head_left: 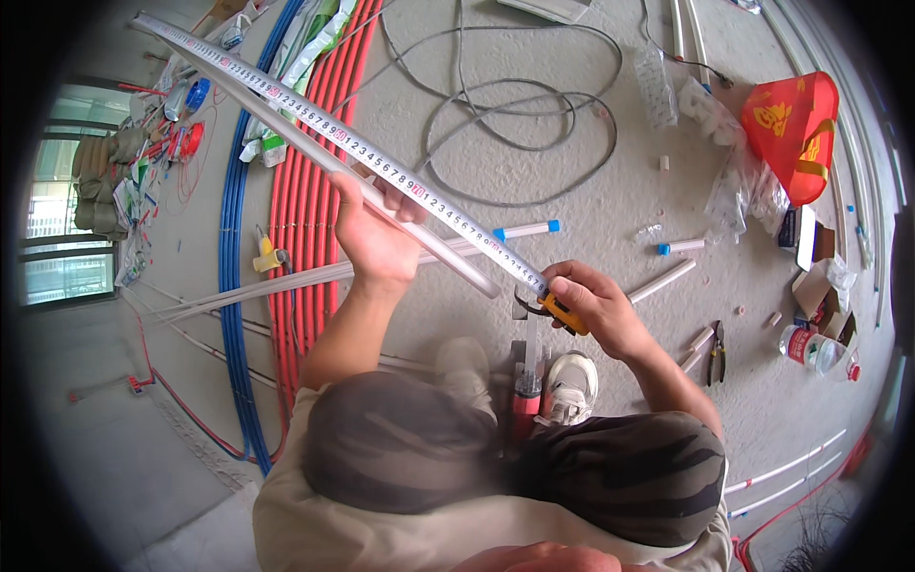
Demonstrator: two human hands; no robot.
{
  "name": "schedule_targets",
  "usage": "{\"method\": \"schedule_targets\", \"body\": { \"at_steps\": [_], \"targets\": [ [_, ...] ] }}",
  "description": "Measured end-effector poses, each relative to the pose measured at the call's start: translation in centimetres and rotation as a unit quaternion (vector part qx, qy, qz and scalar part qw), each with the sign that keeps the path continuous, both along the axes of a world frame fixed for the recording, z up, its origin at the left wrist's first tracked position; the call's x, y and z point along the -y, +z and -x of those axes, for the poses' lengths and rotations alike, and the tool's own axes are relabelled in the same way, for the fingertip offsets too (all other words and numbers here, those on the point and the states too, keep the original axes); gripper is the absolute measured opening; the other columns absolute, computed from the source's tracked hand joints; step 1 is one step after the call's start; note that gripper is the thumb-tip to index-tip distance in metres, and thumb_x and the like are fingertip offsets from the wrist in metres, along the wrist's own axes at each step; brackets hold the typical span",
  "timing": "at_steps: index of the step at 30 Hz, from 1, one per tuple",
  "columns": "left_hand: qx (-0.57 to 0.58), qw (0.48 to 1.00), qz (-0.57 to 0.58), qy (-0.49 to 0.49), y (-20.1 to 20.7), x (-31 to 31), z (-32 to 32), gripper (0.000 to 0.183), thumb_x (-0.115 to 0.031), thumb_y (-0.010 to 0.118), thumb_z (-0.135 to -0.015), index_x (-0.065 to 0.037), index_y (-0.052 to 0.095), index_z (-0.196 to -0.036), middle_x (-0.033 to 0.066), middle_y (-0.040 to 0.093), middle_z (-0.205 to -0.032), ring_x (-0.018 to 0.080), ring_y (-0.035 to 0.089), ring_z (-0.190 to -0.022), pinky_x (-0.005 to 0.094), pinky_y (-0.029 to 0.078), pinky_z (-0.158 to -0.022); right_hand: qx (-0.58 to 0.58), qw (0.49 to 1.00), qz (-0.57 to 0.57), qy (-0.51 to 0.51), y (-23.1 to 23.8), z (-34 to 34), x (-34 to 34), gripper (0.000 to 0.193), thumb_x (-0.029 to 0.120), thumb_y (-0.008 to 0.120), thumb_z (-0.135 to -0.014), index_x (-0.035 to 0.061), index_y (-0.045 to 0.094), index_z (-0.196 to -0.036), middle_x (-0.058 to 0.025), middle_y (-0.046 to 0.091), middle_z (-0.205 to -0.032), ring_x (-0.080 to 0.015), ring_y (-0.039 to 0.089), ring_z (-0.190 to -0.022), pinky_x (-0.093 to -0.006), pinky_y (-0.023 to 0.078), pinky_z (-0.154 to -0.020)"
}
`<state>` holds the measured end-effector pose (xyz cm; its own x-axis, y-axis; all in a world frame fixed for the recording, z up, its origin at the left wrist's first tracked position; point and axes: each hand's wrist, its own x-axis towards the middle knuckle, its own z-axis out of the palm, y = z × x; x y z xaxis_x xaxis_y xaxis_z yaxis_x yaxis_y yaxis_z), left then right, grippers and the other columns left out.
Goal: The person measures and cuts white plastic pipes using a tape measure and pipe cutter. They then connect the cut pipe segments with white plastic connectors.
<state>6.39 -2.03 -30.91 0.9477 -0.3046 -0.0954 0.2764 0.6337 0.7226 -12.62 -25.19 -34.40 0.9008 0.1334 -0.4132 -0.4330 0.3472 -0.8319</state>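
Observation:
Across the upper left runs a long white plastic pipe [305, 143], slanting down toward my right hand. My left hand [374, 234] is wrapped round it from below, thumb on the near side and fingertips showing beyond. Alongside the pipe stretches the pulled-out white blade of a tape measure [386, 166], passing over those fingertips. The yellow-and-black tape case [562, 313] is closed in my right hand [599, 303], thumb on top near the blade's mouth. Just below the case, between my shoes, stands a tool with a red lower part [526, 389]; its kind is unclear.
Red pipes [319, 191] and blue pipes [232, 219] run along the floor at left. A grey cable [534, 91] lies coiled ahead. At right are a red bag [796, 129], pliers [716, 353], a plastic bottle [810, 349] and short white pipe pieces [664, 279].

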Motion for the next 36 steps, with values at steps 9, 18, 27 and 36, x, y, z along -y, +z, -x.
{"method": "schedule_targets", "body": {
  "at_steps": [9, 18, 27, 36],
  "targets": [
    [0.028, 0.999, -0.013, 0.045, 0.0, -0.4, -0.4, 0.061, -0.070, 0.061, -0.094, -0.011, 0.060, -0.105, 0.0017, 0.053, -0.081, 0.0178, 0.048, -0.075, 0.0342, 0.040, -0.068, 0.026, 0.999, 0.022, 0.012, 0.1, -0.1, 0.0, 0.036, 0.036, 0.060, -0.109, 0.0014, 0.067, -0.117, 0.0017, 0.058, -0.086, -0.0052, 0.049, -0.074, -0.0233, 0.039, -0.063],
    [0.077, 0.996, -0.015, 0.032, 0.8, -0.3, -1.2, 0.055, -0.066, 0.068, -0.093, -0.013, 0.060, -0.099, -0.0001, 0.048, -0.078, 0.0157, 0.043, -0.071, 0.0318, 0.034, -0.065, 0.050, 0.996, 0.068, 0.038, -0.5, 0.0, -0.3, 0.036, 0.035, 0.063, -0.107, 0.0005, 0.068, -0.113, 0.0016, 0.059, -0.082, -0.0056, 0.049, -0.072, -0.0246, 0.040, -0.061],
    [0.052, 0.997, -0.015, 0.048, 0.6, -0.8, -1.1, 0.048, -0.062, 0.062, -0.099, -0.014, 0.060, -0.100, 0.0004, 0.048, -0.077, 0.0164, 0.045, -0.070, 0.0328, 0.037, -0.064, 0.034, 0.997, 0.060, 0.041, -0.2, -0.4, -0.4, 0.034, 0.035, 0.065, -0.106, 0.0011, 0.069, -0.111, 0.0024, 0.058, -0.080, -0.0053, 0.050, -0.071, -0.0245, 0.040, -0.061],
    [0.109, 0.992, -0.058, -0.028, -2.1, -1.9, -0.7, 0.047, -0.053, 0.068, -0.099, -0.012, 0.052, -0.116, 0.0025, 0.050, -0.079, 0.0148, 0.052, -0.066, 0.0291, 0.041, -0.054, -0.006, 0.985, -0.002, -0.170, -3.2, 1.8, 0.3, 0.013, 0.015, 0.061, -0.102, 0.0035, 0.066, -0.103, -0.0015, 0.064, -0.086, -0.0081, 0.059, -0.074, -0.0252, 0.050, -0.063]
  ]
}}
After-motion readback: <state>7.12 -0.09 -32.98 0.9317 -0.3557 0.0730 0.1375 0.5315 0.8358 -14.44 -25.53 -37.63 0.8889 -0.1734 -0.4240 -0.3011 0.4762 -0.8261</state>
